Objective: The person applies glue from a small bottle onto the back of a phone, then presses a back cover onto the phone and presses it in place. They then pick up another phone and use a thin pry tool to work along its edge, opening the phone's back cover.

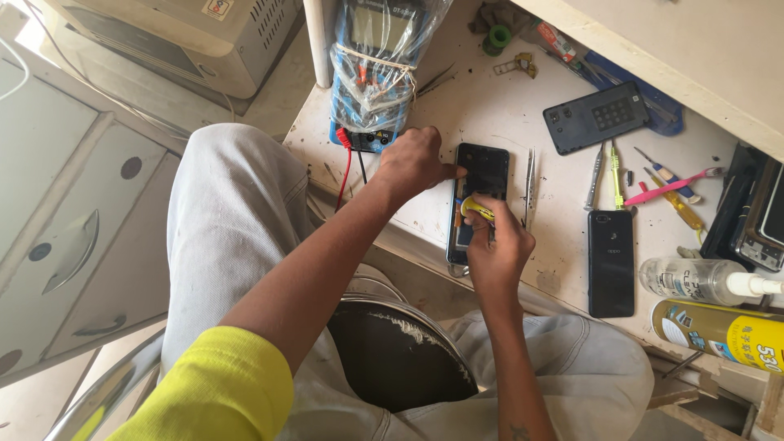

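- Yellow-handled tool (476,210) gripped in closed right hand (498,245), over opened phone (480,184).
- Left hand (412,163), fingers curled, steadies that phone's edge.
- 2 other phones (611,261) lie nearby.

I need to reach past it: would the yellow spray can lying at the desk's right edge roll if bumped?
Probably. The yellow spray can lies on its side, so its round body could roll. It sits near the worktop front edge and might drop off. The clear bottle beside it may block it one way.
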A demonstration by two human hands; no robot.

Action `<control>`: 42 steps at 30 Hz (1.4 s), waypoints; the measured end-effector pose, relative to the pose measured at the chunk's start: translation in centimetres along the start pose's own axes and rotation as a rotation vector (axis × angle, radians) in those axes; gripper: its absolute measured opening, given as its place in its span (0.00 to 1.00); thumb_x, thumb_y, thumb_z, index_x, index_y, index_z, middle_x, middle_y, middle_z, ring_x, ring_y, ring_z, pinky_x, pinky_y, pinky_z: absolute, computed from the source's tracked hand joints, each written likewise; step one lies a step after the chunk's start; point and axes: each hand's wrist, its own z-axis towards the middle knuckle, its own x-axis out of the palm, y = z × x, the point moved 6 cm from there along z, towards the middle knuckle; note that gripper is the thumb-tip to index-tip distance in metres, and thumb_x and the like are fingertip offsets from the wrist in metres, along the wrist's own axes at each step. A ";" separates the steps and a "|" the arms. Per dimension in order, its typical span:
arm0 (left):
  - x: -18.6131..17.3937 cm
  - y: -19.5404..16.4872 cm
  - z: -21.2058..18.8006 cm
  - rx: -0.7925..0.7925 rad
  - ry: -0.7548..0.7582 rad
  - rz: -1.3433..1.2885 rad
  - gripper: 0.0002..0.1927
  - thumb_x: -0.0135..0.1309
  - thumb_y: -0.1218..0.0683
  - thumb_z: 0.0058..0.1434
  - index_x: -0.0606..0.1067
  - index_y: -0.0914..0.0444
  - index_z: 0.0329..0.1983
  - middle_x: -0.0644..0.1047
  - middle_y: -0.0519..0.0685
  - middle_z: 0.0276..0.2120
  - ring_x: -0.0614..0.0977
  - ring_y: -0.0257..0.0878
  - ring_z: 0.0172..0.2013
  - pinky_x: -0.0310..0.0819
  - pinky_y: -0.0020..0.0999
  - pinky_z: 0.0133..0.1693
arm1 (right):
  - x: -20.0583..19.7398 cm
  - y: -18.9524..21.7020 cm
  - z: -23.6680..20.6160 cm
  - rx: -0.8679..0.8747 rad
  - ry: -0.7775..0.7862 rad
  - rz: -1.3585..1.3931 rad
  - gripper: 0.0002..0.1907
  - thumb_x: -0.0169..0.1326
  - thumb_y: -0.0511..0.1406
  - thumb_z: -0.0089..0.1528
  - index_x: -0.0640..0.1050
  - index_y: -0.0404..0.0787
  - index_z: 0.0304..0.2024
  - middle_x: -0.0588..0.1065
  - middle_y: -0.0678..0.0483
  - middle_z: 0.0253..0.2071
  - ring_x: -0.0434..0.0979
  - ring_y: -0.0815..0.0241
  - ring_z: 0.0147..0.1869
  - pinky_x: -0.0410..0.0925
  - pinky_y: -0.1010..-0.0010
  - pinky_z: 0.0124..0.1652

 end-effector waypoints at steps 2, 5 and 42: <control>-0.1 -0.1 -0.1 0.004 -0.010 0.014 0.36 0.69 0.32 0.48 0.77 0.65 0.44 0.81 0.58 0.42 0.83 0.54 0.48 0.77 0.48 0.48 | 0.0 0.0 0.0 0.015 0.005 -0.030 0.14 0.58 0.20 0.61 0.78 0.35 0.47 0.82 0.46 0.39 0.86 0.54 0.43 0.74 0.67 0.44; -0.3 -0.1 -0.2 0.001 -0.009 0.005 0.35 0.69 0.33 0.47 0.77 0.64 0.44 0.81 0.58 0.42 0.83 0.54 0.48 0.77 0.48 0.48 | 0.0 0.3 0.0 0.010 0.005 -0.033 0.13 0.57 0.20 0.60 0.78 0.35 0.46 0.82 0.45 0.40 0.86 0.54 0.43 0.74 0.67 0.43; -0.8 -0.3 0.1 -0.062 0.067 0.094 0.40 0.69 0.31 0.47 0.77 0.67 0.46 0.80 0.63 0.43 0.83 0.57 0.48 0.78 0.48 0.46 | -0.6 0.5 -0.9 0.087 0.016 0.041 0.13 0.52 0.17 0.58 0.75 0.31 0.44 0.81 0.42 0.38 0.87 0.53 0.44 0.76 0.68 0.40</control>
